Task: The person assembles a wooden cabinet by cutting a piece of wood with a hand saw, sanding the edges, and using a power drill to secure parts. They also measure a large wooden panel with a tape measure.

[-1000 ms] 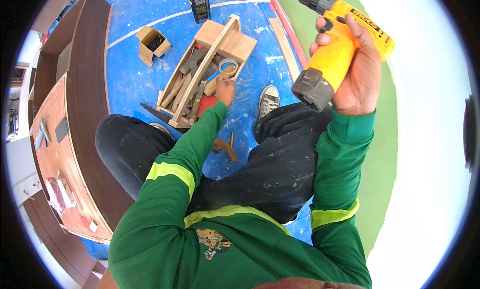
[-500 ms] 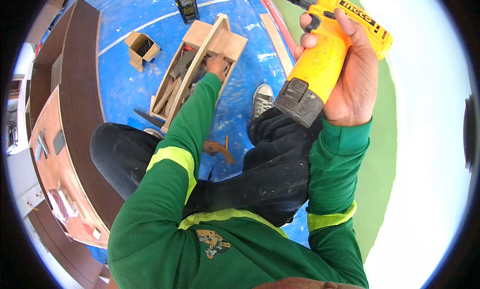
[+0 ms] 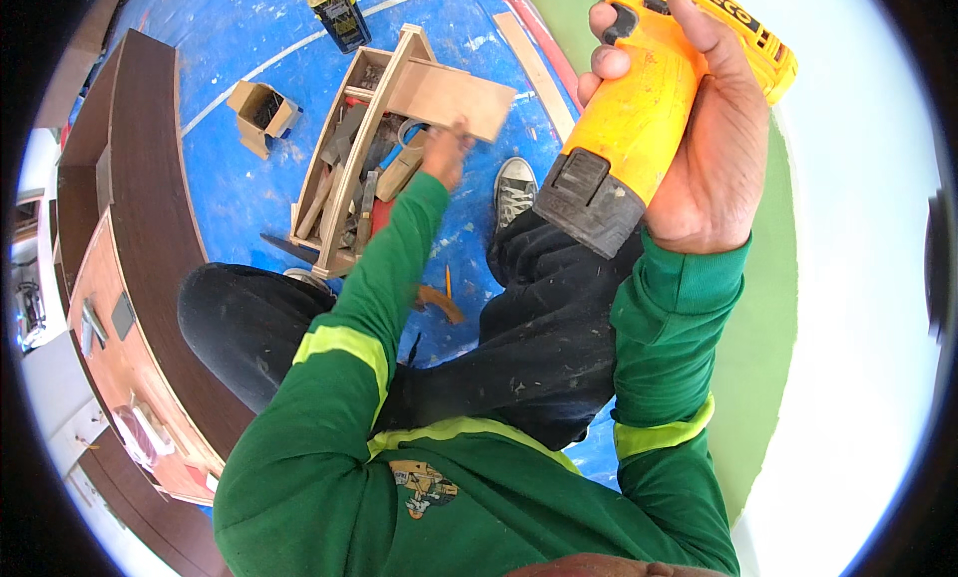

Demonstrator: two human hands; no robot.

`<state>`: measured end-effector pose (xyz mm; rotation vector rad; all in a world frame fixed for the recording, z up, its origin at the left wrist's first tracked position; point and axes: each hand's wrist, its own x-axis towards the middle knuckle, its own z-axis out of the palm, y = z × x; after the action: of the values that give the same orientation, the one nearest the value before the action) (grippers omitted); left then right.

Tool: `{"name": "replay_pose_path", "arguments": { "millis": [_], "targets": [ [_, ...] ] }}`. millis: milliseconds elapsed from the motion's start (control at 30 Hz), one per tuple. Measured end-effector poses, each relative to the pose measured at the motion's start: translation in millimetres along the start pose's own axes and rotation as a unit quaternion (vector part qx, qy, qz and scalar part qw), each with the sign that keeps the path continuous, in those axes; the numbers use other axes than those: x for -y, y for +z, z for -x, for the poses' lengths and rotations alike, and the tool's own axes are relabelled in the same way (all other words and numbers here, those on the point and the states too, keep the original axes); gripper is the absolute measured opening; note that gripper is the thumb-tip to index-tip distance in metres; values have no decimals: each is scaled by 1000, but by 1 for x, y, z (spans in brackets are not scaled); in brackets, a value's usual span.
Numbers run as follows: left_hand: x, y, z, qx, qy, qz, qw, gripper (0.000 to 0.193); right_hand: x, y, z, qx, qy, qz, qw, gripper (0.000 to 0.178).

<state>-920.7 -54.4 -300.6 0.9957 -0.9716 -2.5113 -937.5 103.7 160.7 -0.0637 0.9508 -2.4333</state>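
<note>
My right hand (image 3: 714, 163) is closed round the grip of a yellow cordless drill (image 3: 649, 108), its black battery base toward me and its front end cut off by the picture's top edge. Smeared by motion, my left hand (image 3: 446, 160) is at the near edge of a flat wooden board (image 3: 454, 96) lying across a wooden toolbox (image 3: 337, 206); whether its fingers grip the board is unclear. The toolbox has a long central handle bar (image 3: 374, 128). Inside are a wooden block (image 3: 402, 166), a blue roll (image 3: 409, 131) and other hand tools.
An open cardboard box (image 3: 261, 116) with dark small pieces and a dark can (image 3: 337, 18) stand on the blue floor (image 3: 239, 38). A wood strip (image 3: 534, 73) lies at the right. Near my legs are a pencil (image 3: 448, 281) and a curved wooden handle (image 3: 439, 303). Brown cabinetry (image 3: 135, 178) lines the left.
My left hand has drawn back toward me and slightly right, out of the toolbox. The board has slid right, baring more of the box's contents. The drill stays in my right hand.
</note>
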Motion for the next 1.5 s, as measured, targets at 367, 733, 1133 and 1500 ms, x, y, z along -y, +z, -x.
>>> {"name": "replay_pose_path", "arguments": {
  "millis": [367, 733, 1133, 1500],
  "targets": [
    [105, 86, 8, 222, -95, -545, 803, 90, 7, -10, 12, 4, 9, 47, 999, 30],
    [-183, -84, 90, -55, 267, -600, 752, 62, -5, 10, -3, 131, 36, 42, 990, 38],
    [-385, -101, 543, -37, 374, -528, 762, 63, -73, -99, -83, 102, -30, 178, 978, 24],
    [-163, -480, 822, -716, 152, -462, 500, 91, -147, -333, -29, 27, -122, 412, 902, 41]
  ]
}}
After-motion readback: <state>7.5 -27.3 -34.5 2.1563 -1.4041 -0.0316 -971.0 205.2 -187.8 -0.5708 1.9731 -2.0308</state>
